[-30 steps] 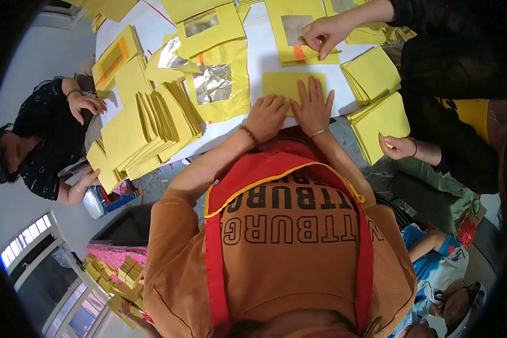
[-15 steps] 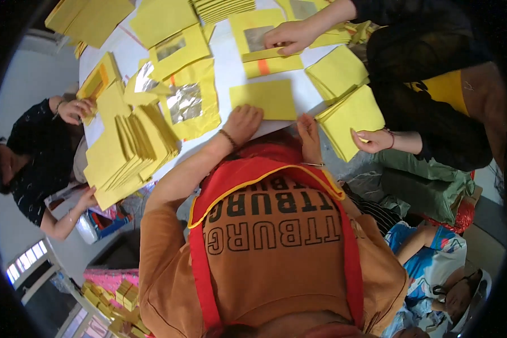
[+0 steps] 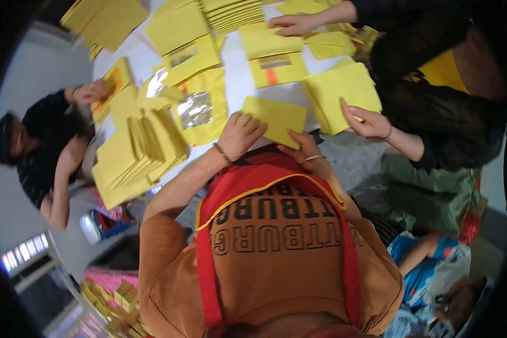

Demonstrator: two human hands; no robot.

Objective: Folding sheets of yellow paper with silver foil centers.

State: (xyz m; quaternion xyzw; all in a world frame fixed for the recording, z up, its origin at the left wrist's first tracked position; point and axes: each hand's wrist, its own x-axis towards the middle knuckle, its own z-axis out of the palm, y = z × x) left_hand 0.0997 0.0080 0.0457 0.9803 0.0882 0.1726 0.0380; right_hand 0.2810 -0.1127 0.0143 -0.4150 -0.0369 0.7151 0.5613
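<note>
A flat rectangle of yellow paper [image 3: 284, 115] lies slantwise at the near edge of the table, its right side turned toward me. On its left edge rest the curled fingers of my left hand [image 3: 242, 134], with the thumb hidden. My right hand [image 3: 307, 149] pinches the near right corner, thumb on top and fingers beneath. Just left of my left hand is a yellow sheet with a silver foil square [image 3: 196, 110]. Beyond my paper lies a yellow piece with an orange stripe [image 3: 271, 76], partly under a plain yellow sheet [image 3: 270, 40].
Fanned yellow paper stacks [image 3: 143, 146] fill the table's left side; more stacks [image 3: 236, 17] stand at the back. A co-worker's hand [image 3: 369, 121] holds a yellow stack [image 3: 341, 93] on the right. Another co-worker [image 3: 56, 135] sits left. A green bag [image 3: 428, 191] lies low on the right.
My right hand has come onto the paper's near right corner, and the paper has turned clockwise. The right co-worker's far hand has brought a plain sheet over the striped piece.
</note>
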